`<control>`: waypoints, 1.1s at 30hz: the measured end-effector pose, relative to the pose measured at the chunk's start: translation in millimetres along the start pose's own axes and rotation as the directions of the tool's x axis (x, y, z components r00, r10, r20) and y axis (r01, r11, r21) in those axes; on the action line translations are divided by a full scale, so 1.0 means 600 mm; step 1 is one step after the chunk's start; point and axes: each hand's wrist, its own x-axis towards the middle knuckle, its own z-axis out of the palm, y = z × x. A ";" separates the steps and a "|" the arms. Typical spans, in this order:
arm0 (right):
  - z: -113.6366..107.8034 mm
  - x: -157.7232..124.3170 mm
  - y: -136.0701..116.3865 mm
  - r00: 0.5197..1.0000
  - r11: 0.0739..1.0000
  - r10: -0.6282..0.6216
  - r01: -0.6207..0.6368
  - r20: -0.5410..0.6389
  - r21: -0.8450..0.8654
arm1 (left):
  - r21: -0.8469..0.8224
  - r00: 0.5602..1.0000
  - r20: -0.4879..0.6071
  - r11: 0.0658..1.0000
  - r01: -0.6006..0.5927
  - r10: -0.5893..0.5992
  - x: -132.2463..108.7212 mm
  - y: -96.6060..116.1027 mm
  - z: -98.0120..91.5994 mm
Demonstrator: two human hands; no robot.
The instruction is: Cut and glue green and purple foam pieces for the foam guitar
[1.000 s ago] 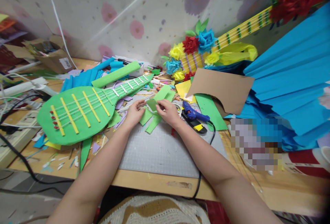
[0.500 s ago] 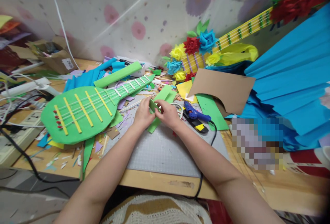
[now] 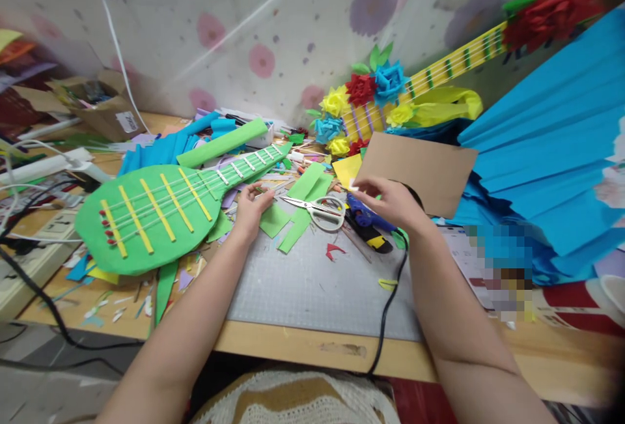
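Note:
My left hand (image 3: pixel 250 212) hovers over the left part of the grey cutting mat (image 3: pixel 303 300), its fingers loosely bent and apart, nothing visible in them. Just right of it lies a small green paper piece (image 3: pixel 274 221). Scissors (image 3: pixel 319 209) with white handles rest on green strips (image 3: pixel 295 230) in the middle, blades slightly parted and pointing left. My right hand (image 3: pixel 390 204) reaches over a blue glue gun (image 3: pixel 360 212), thumb and fingers apart, and hides part of it. Whether it touches the gun I cannot tell. Beside the gun lies a black tool with a yellow patch (image 3: pixel 378 241).
A green paper lute (image 3: pixel 156 215) lies at left among scraps. Behind my right hand is brown cardboard (image 3: pixel 415 167). A yellow flower-covered instrument (image 3: pixel 371 118) leans on the wall; blue pleated paper (image 3: pixel 551 131) stands at right. A black cord (image 3: pixel 390 307) crosses the mat.
My hands have parted and let go of the small green piece, which now lies on the mat. My right hand has moved right to the glue gun, leaving the scissors in full view.

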 end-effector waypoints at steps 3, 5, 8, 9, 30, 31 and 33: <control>-0.003 -0.027 0.048 0.989 0.999 0.016 -0.009 0.150 -0.048 | -0.025 0.999 -0.016 0.999 0.032 -0.032 0.004 0.000 -0.002; 0.007 -0.040 0.074 0.980 0.998 0.006 0.007 0.198 -0.062 | -0.007 1.000 -0.003 1.000 0.005 -0.005 0.004 -0.002 -0.002; 0.026 -0.051 0.098 0.981 0.995 0.035 -0.016 0.191 -0.099 | 0.051 0.993 0.090 0.995 -0.082 0.078 0.000 -0.003 -0.002; 0.030 -0.053 0.102 0.982 0.993 0.046 -0.026 0.183 -0.112 | 0.066 0.987 0.122 0.992 -0.109 0.101 -0.003 -0.002 -0.001; 0.025 -0.060 0.135 0.991 0.999 0.007 -0.002 0.131 -0.040 | 0.512 0.974 0.159 0.831 -0.219 0.158 0.020 0.012 -0.007; 0.022 -0.059 0.137 0.991 1.000 0.000 0.004 0.131 -0.027 | 0.564 0.967 0.190 0.787 -0.251 0.172 0.025 0.013 -0.005; 0.019 -0.058 0.142 0.992 1.000 -0.013 0.014 0.125 -0.007 | 0.650 0.948 0.261 0.693 -0.314 0.185 0.035 0.015 0.001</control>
